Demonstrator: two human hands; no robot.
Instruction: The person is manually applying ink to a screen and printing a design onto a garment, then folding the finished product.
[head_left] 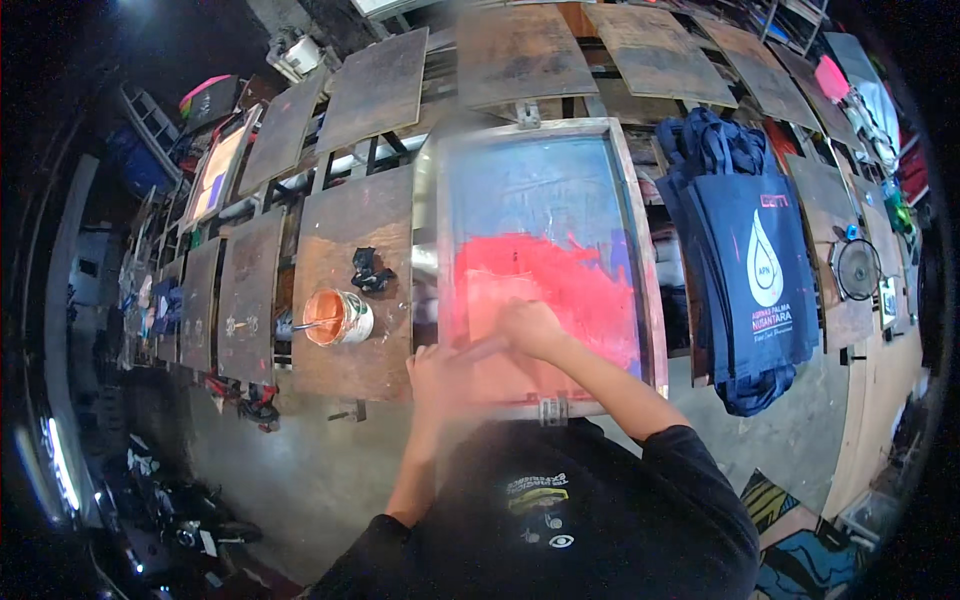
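Note:
A framed printing screen (649, 290) lies in front of me, its mesh blue at the far part and covered with red-pink ink (590, 285) at the near part. My right hand (527, 328) is closed low over the inked mesh; what it grips is hidden by the hand and by blur. A paler pink patch (490, 292) shows just beyond its fingers. My left hand (437, 372) is at the near left rim of the screen, its fingers curled over the frame, partly smeared. Left of it stands a white tub (357, 318) of orange-pink ink with a stirring tool (318, 323) in it.
A crumpled black cloth or plastic piece (371, 270) lies behind the tub on a wooden board (345, 370). Dark blue printed tote bags (745, 320) are stacked right of the screen. More boards (525, 60) line the far side. A round fan-like object (857, 270) is farther right.

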